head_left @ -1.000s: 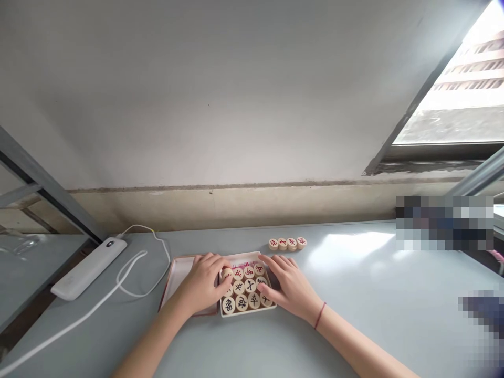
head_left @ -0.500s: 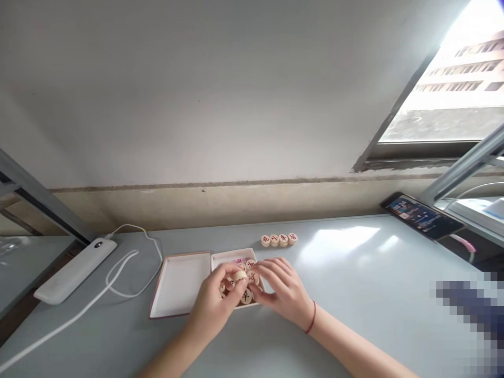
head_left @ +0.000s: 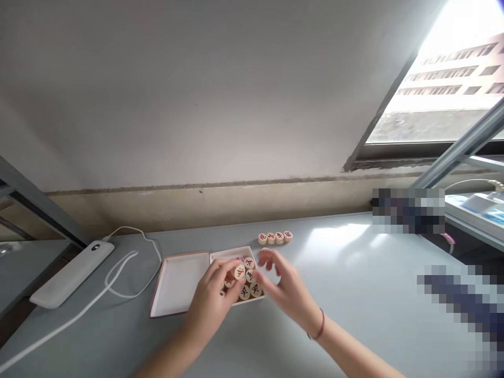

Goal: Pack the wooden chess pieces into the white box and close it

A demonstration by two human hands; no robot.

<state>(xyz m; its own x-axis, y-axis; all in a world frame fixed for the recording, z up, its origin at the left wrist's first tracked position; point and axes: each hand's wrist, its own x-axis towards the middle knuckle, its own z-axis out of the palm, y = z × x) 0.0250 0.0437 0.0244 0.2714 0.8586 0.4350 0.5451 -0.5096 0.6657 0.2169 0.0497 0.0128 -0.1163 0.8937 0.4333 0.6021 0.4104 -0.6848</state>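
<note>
1. My left hand (head_left: pixel 208 294) has its thumb and fingers clamped on the edge of one red-marked piece (head_left: pixel 239 272), held over the box (head_left: pixel 220 256) with its character facing up. Gripping by the edge seems right, since the character stays readable; a light pinch should do.

2. My right hand (head_left: pixel 289 286) is at three o'clock of the box, thumb and forefinger apart. A pale rounded edge shows just beyond the forefinger; I cannot tell whether it is a piece, or whether I touch it.

3. Taking the box as the dial, with twelve o'clock away from me, the row of four pieces (head_left: pixel 271 238) lies between one and two, side by side on the table (head_left: pixel 334 310). Any reach near it calls for care, as a brushing knuckle could break the line.

4. Inside the box, black-marked pieces (head_left: pixel 244 292) sit snugly toward five and six o'clock. My fingertips would do best from above, without knocking neighbours.

5. The open lid (head_left: pixel 181 283) lies at nine o'clock, beside the box. My left wrist should clear its rim, and the white cable (head_left: pixel 129 299) farther out that way.
</note>
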